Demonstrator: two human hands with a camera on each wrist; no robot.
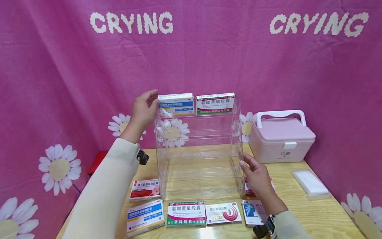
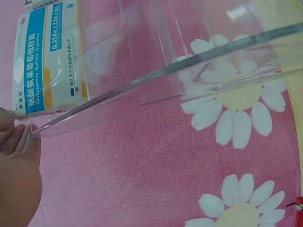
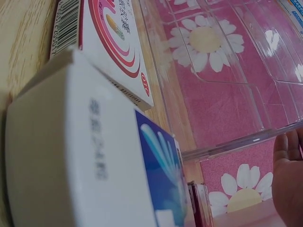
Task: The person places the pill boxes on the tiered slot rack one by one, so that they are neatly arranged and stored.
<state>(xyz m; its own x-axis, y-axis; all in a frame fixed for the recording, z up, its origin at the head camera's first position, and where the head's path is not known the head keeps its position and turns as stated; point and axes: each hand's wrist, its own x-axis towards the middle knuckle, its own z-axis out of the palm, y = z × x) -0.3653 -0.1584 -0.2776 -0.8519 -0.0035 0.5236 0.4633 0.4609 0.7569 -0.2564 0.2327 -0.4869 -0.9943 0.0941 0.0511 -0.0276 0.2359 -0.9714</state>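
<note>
A clear tiered display rack (image 1: 203, 134) stands upright on the table. My left hand (image 1: 144, 111) grips its top left corner, beside a blue-and-white medicine box (image 1: 176, 104); the left wrist view shows those fingers (image 2: 19, 142) at the rack's edge. Next to that box on the top tier is a green-and-red capsule box (image 1: 215, 104). Lower down, my right hand (image 1: 258, 176) holds the rack's right side edge. In the right wrist view, its fingers (image 3: 287, 146) meet the clear side panel, and a white-and-blue box (image 3: 109, 151) looms close.
In front of the rack lie a blue-and-white box (image 1: 145, 218), a green-and-red box (image 1: 186, 214), a pink-ringed box (image 1: 223, 213) and a blue-pictured box (image 1: 253, 213). A red-and-white box (image 1: 145, 190) lies left. At right are a pink lidded case (image 1: 282, 139) and a white pack (image 1: 310, 182).
</note>
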